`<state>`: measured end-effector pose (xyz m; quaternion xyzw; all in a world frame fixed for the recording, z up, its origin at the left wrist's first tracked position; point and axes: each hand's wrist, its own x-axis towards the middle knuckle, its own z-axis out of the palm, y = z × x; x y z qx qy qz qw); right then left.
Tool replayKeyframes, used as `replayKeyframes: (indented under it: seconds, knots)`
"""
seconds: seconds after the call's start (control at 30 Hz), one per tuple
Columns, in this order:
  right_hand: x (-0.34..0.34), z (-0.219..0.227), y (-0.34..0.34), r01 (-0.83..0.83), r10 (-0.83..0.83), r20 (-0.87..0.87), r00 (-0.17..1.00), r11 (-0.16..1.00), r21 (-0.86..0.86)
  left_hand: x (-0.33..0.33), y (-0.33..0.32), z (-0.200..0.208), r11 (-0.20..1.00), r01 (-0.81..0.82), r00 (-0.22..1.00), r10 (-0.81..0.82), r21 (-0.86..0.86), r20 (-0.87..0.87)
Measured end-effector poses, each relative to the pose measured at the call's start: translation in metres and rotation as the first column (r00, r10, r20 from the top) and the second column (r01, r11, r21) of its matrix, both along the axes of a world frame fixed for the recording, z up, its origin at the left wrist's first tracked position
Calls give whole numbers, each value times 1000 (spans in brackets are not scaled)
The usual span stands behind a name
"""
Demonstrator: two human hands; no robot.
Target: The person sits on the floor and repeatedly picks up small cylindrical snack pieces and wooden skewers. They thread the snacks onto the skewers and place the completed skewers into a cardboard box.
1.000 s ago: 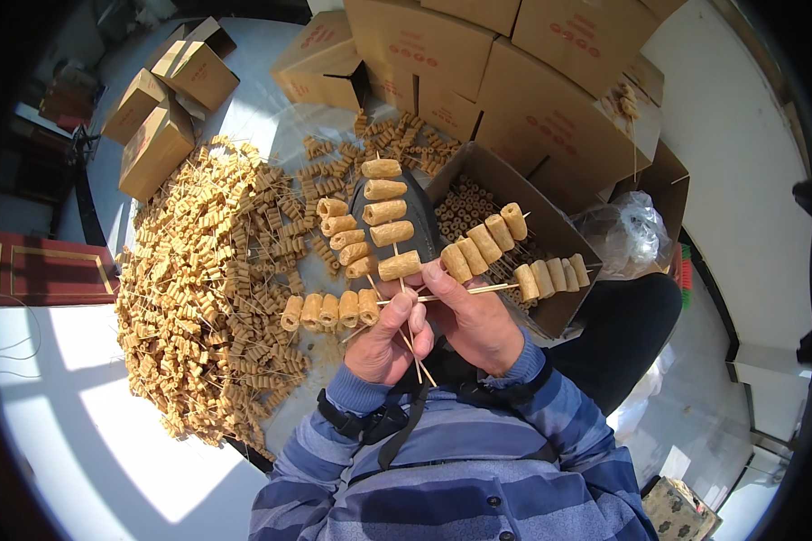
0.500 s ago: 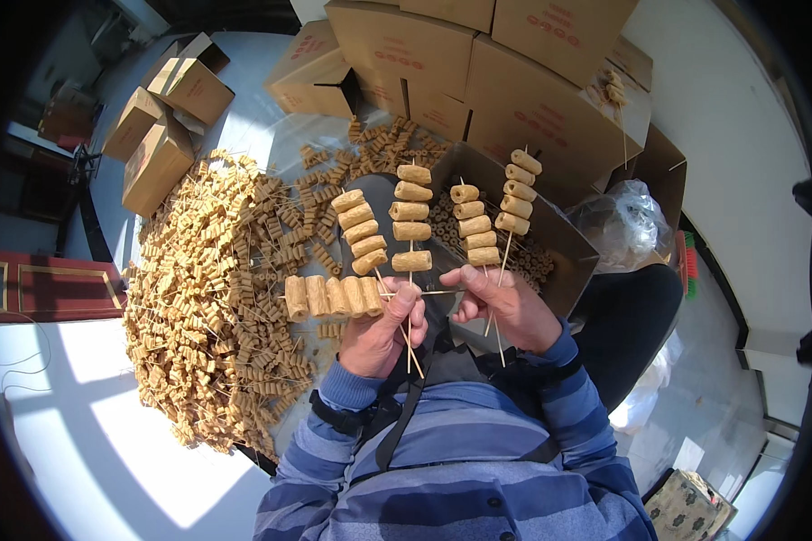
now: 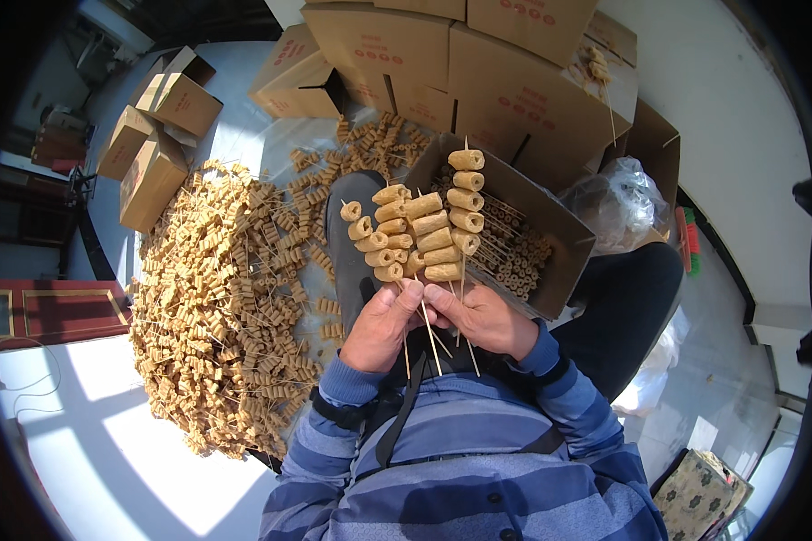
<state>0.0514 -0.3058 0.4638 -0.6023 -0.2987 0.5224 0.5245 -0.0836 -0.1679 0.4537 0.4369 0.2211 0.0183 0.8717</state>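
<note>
Several wooden skewers threaded with short tan hollow rolls stand fanned out above my hands. My left hand (image 3: 381, 328) pinches the sticks of the left skewers (image 3: 390, 216), whose rolls crowd and overlap. My right hand (image 3: 489, 319) grips the sticks of the right skewers (image 3: 435, 236), including one tall, upright row of rolls (image 3: 466, 200). The two thumbs nearly meet, and bare stick ends poke out below the hands. Which fingers hold each stick is partly hidden. Just behind the right hand, an open cardboard box (image 3: 564, 270) holds many skewers with their roll ends showing.
A big heap of roll skewers (image 3: 216, 334) covers the floor at left, with more scattered skewers (image 3: 370, 149) ahead. Stacked cartons (image 3: 505, 81) stand at the back, smaller boxes (image 3: 158, 176) at far left. Clear plastic bags (image 3: 618, 207) lie right of the open box.
My hands have come together. The skewer that lay sideways in the left hand now points up, and the skewers have bunched closer into one fan. The view has shifted slightly.
</note>
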Motion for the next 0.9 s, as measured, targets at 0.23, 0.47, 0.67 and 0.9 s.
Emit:
replayKeyframes:
  seconds: [0.23,0.47,0.67,0.9]
  knots:
    - [-13,-6,-4,113,-52,-570,820,991,72,-5,-5,4,957,289,954,-285,30,-91]
    - [-13,-6,-4,73,-23,-579,815,995,63,-7,-8,-12,850,524,843,-526,-49,-114]
    - [-17,-2,-3,228,-175,-544,821,973,30,-10,-4,-7,298,464,721,-674,834,-161]
    - [-6,3,-13,206,-121,-560,819,974,92,-16,37,25,979,198,978,-194,55,-77]
